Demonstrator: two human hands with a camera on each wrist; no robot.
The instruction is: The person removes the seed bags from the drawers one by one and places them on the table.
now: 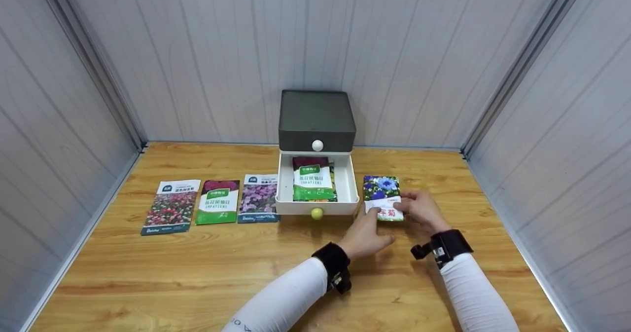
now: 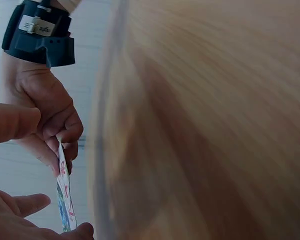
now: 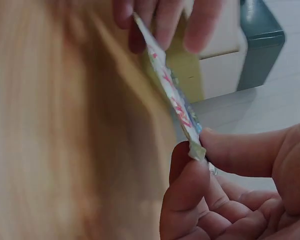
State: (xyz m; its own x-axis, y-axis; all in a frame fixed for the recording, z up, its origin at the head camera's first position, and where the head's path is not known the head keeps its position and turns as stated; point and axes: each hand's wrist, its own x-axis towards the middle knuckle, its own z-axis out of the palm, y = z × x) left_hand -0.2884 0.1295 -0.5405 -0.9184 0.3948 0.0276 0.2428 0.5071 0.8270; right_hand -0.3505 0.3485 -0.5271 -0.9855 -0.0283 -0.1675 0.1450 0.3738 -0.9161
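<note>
A seed packet [image 1: 389, 209] with blue flowers and red lettering is at the right of the drawer box, tilted in the wrist views. My right hand [image 1: 421, 211] pinches its right edge between thumb and curled index finger, as the right wrist view shows with the packet [image 3: 171, 92] seen nearly edge-on. At the packet's left edge are the straight fingers of my left hand [image 1: 365, 236], the thumb spread away from it. Left of the hands, the white drawer [image 1: 349, 184] is pulled out, holding a green-and-white impatiens packet [image 1: 313, 181] on top of another packet mostly hidden beneath.
Above the drawer sits the dark box top [image 1: 317, 112] with a white knob [image 1: 317, 145]; the drawer's knob [image 1: 317, 213] is yellow-green. To the left lie a red-flower packet [image 1: 171, 207], a green-and-white packet [image 1: 217, 202] and a purple-flower packet [image 1: 258, 199] on the wooden table [image 1: 197, 273].
</note>
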